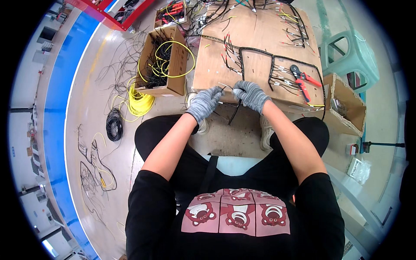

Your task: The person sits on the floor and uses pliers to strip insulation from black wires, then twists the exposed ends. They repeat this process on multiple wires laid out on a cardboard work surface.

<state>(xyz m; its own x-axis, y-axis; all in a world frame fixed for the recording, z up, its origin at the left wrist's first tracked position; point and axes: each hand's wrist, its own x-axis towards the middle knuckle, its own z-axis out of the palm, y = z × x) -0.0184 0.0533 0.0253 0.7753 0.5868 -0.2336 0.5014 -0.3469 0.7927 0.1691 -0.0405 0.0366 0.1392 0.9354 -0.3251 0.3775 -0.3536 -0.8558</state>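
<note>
My left hand (206, 104), in a grey knitted glove, is closed in a pinch on a thin wire (224, 85) at the board's near edge. My right hand (251, 96), gloved alike, pinches the other side of that short wire, close to a black taped branch of the wire harness (243, 69). A black tail (234, 113) of the harness hangs below the edge between my hands. The harness spreads over the wooden board (212, 56), with red- and white-marked wire ends. To the right of my hands lies a crimping tool (300, 80) with red handles.
A cardboard box (177, 65) of black wires stands left of the board, near a yellow wire coil (141, 102) and a black coil (114, 125). On the right are a green stool (368, 58) and an open carton (353, 110). Loose wires (93, 173) litter the floor at left.
</note>
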